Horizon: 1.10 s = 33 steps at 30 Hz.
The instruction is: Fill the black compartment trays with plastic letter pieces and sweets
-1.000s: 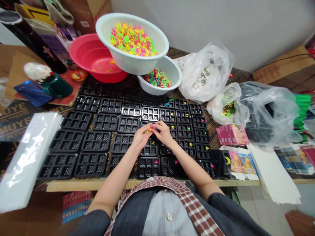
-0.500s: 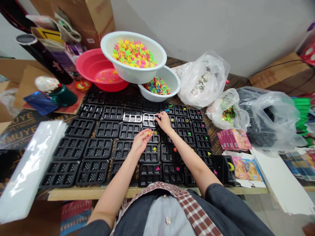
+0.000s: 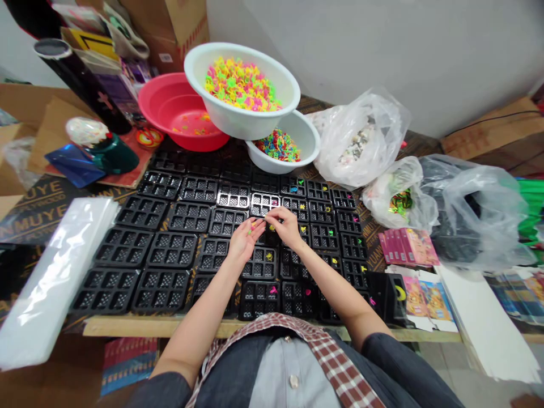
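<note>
Palm up over the middle of the trays, my left hand (image 3: 243, 240) is cupped around a few small plastic pieces (image 3: 254, 225), yellow and other bright colours. My right hand (image 3: 285, 228) is beside its fingertips, thumb and fingers pinched together; what they hold, if anything, is too small to make out. Beneath both hands lie rows of black compartment trays (image 3: 223, 222). One tray behind my hands has a pink piece (image 3: 274, 203) in its far right compartment. Single bright pieces also sit in other trays on the right, such as a yellow piece (image 3: 269, 256).
A white basin (image 3: 193, 59) of bright pieces rests on a red basin (image 3: 148, 96) and another white basin (image 3: 314, 144). Clear plastic bags (image 3: 374, 130) stand right of them. Pink boxes (image 3: 408, 246) lie at right, plastic sleeves (image 3: 55, 272) at left, a green mug (image 3: 117, 154) at back left.
My right hand has drawn back toward me from a tray to my left hand's fingertips. A pink piece now shows in that tray. The view has shifted slightly.
</note>
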Available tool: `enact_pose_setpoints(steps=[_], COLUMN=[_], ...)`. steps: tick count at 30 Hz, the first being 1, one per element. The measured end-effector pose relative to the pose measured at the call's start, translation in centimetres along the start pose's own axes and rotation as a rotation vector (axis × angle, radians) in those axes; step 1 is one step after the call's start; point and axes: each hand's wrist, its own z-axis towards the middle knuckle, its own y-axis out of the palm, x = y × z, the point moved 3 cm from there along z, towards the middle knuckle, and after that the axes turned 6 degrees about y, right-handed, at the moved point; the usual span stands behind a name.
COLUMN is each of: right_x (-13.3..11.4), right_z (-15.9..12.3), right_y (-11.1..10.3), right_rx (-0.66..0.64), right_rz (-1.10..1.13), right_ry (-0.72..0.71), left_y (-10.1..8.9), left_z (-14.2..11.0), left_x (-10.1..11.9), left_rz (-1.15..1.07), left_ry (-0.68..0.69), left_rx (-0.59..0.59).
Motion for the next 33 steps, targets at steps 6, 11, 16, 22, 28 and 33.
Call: enact_pose_setpoints(steps=[6,11,16,22,28,33], right_x=[6.0,7.8,3.0,-1.6,-0.7,-1.1], right_z=[8.8,13.0,8.9,1.5,0.4,0.5], right_y=[-1.3,-0.5,1.0,2.7,2.1,2.0], right_rx=[0.223,0.141,0.061,-0.341,-0.223,-0.246], right_rz=[-0.291,-0.385,-0.241,-0.112,-0.136,-0.219], right_ry=[0.035,0.079,-0.045,-0.22,-0.167,-0.213], left_y=[-0.3,-0.4,-0.2,-0.5,-0.4,-0.1], left_z=[0.3,0.4,0.4,0.8,0.6,0.5], left_x=[0.5,1.1,1.9,1.7,0.8,0.7], left_rz=[0.038,0.047,-0.033,-0.046,-0.011,0.017], left_ry=[0.04,0.077,0.02,0.035,0.01,0.021], left_rx=[0.064,0.058,0.03,-0.027,-0.072,-0.119])
